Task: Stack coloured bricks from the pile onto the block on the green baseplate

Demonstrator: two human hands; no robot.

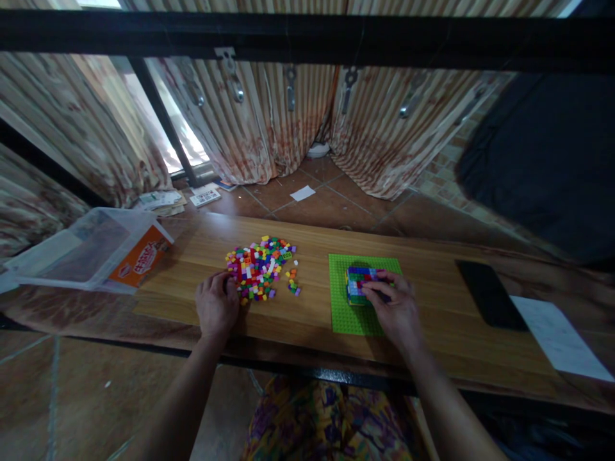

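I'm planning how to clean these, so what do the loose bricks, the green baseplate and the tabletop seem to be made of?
Loose bricks: likely plastic, solid bright colors, gloss unclear. Green baseplate: probably molded plastic, fairly matte-looking, evenly colored with a stud grid. Tabletop: wood or wood-look laminate, smooth, slight sheen, streaky grain; can't tell which.

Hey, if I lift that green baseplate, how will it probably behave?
The green baseplate looks thin, so it's probably light for its width. Its edges might flex, since they spread beyond the brick block on it. Its studded surface likely isn't very slippery.
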